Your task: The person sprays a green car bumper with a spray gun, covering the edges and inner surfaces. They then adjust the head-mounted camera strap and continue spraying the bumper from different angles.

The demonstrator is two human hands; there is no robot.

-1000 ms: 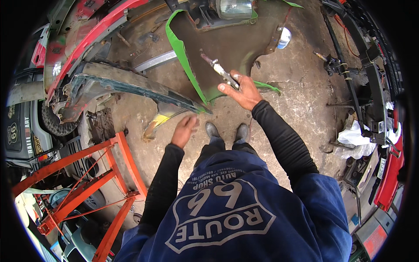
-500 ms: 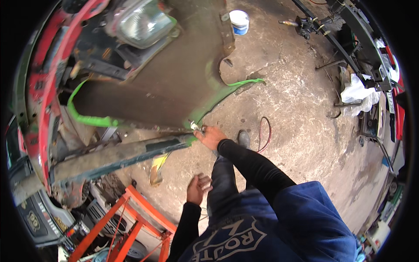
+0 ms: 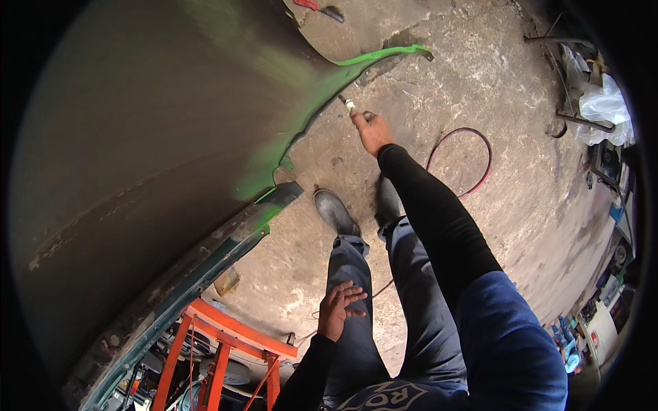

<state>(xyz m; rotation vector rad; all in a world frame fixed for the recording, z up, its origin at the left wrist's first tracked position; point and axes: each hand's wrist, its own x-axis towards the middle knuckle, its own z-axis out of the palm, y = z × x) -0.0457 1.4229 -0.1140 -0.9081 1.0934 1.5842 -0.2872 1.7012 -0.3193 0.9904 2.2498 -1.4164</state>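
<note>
A car fender point(image 3: 164, 123), dull grey-brown with bright green showing along its edges, fills the upper left. My right hand point(image 3: 373, 132) is stretched forward, closed on a small tool with a pale body and a dark tip point(image 3: 349, 104). That tip points at the fender's curved edge; whether it touches cannot be made out. Most of the tool is hidden in my fingers, so its exact kind is unclear. My left hand point(image 3: 336, 312) hangs low in front of my left leg, fingers spread, holding nothing.
On the concrete floor lies a looped red hose point(image 3: 491, 159). An orange metal stand point(image 3: 236, 333) is at the lower left, beside a dark green sill point(image 3: 212, 257). A red-handled tool point(image 3: 306, 4) lies at the top. White plastic point(image 3: 603, 103) hangs at the right.
My view has come closer to the fender, which now looks larger. My right hand has gone from the fender's lower corner to farther along its edge. My left hand stays open.
</note>
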